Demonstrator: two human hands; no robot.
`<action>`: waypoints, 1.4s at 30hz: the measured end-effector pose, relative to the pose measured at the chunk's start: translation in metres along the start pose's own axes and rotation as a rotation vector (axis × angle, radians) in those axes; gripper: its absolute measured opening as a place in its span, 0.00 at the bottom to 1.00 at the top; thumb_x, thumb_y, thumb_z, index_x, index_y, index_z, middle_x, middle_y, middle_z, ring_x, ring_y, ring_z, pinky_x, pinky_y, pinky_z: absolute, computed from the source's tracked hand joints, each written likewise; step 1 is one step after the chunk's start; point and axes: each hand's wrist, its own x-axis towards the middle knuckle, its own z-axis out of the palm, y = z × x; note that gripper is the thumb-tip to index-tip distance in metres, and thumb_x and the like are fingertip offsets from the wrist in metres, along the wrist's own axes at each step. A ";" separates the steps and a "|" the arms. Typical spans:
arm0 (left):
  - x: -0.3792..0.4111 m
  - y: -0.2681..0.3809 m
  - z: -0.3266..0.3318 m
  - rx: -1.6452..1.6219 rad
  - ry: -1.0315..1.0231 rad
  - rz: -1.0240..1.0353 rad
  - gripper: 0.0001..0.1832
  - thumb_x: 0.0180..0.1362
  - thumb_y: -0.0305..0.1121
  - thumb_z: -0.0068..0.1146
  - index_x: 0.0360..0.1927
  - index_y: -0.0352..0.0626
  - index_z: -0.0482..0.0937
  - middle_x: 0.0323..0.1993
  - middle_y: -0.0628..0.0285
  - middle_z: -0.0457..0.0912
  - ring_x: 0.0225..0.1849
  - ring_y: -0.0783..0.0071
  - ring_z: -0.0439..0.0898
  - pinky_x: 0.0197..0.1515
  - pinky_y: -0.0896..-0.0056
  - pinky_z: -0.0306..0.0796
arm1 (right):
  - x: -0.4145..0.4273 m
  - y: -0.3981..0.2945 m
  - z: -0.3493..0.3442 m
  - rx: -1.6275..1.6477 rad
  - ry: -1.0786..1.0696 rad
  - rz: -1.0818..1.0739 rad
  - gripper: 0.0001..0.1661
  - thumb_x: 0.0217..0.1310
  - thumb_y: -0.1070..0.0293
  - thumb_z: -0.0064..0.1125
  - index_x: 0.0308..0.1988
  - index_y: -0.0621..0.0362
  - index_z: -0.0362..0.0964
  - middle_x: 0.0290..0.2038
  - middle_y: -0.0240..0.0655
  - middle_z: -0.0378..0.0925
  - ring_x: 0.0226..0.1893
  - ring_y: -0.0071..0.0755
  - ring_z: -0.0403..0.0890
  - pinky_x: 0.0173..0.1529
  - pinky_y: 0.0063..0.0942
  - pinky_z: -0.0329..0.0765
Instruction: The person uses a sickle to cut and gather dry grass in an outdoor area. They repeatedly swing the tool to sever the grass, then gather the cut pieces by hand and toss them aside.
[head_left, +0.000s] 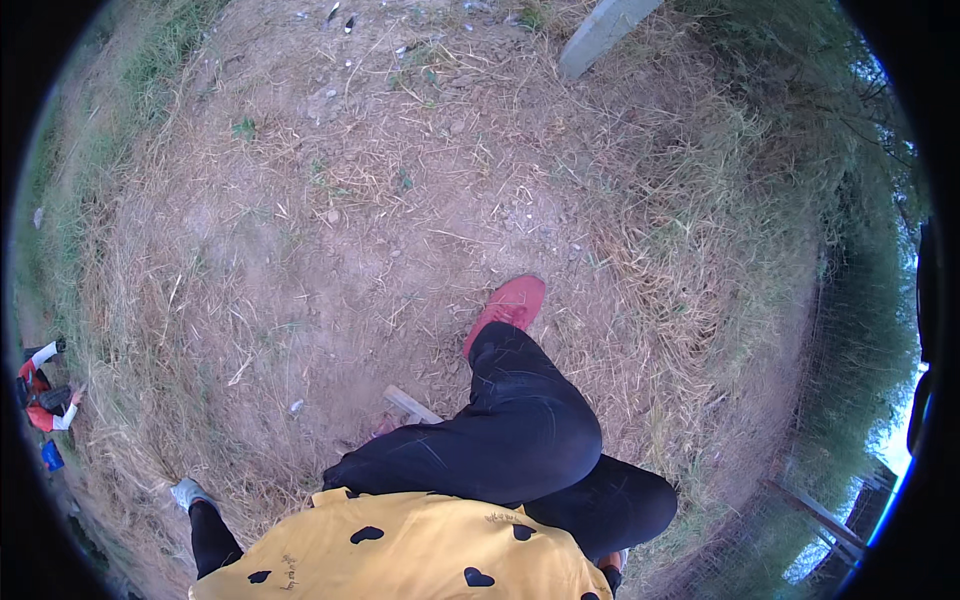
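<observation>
At the lower left, my left hand (191, 493) is in a pale glove at the end of a black sleeve. Its fingertips meet strands of dry grass (150, 461); whether they close around them is unclear. What looks like my right hand (619, 559) shows only in part at the lower right, beyond my bent leg and next to a black cuff. Its fingers and anything in it are hidden. Between them are my yellow shirt (427, 540) with black hearts, my black trousers (525, 450) and one red shoe (510, 304) on bare soil.
A pale flat bar (412, 405) lies partly behind my thigh. A grey post (604, 37) stands at the top. Another person (45, 390) in red and white is low at the far left, near a blue object (52, 455). Trees and a slanting beam (817, 514) line the right.
</observation>
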 end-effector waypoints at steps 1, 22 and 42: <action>-0.014 -0.055 0.007 0.055 0.012 -0.122 0.18 0.56 0.37 0.47 0.46 0.37 0.77 0.42 0.51 0.80 0.46 0.51 0.78 0.44 0.58 0.71 | -0.002 -0.005 -0.002 -0.013 0.004 -0.009 0.16 0.50 0.56 0.60 0.39 0.51 0.74 0.33 0.39 0.80 0.36 0.37 0.81 0.42 0.34 0.75; -0.290 0.186 0.042 0.820 -0.748 1.157 0.23 0.54 0.52 0.51 0.44 0.44 0.79 0.44 0.49 0.80 0.49 0.53 0.77 0.51 0.53 0.66 | 0.008 -0.045 -0.007 -0.354 -0.073 -0.032 0.16 0.51 0.56 0.59 0.39 0.52 0.75 0.33 0.40 0.80 0.37 0.39 0.81 0.42 0.34 0.76; -0.499 0.311 0.095 0.366 -1.162 1.229 0.23 0.56 0.50 0.49 0.38 0.37 0.80 0.35 0.50 0.82 0.41 0.51 0.79 0.45 0.56 0.71 | 0.021 -0.052 0.000 -0.420 -0.134 0.007 0.16 0.51 0.56 0.58 0.39 0.53 0.75 0.34 0.41 0.80 0.37 0.41 0.81 0.42 0.35 0.76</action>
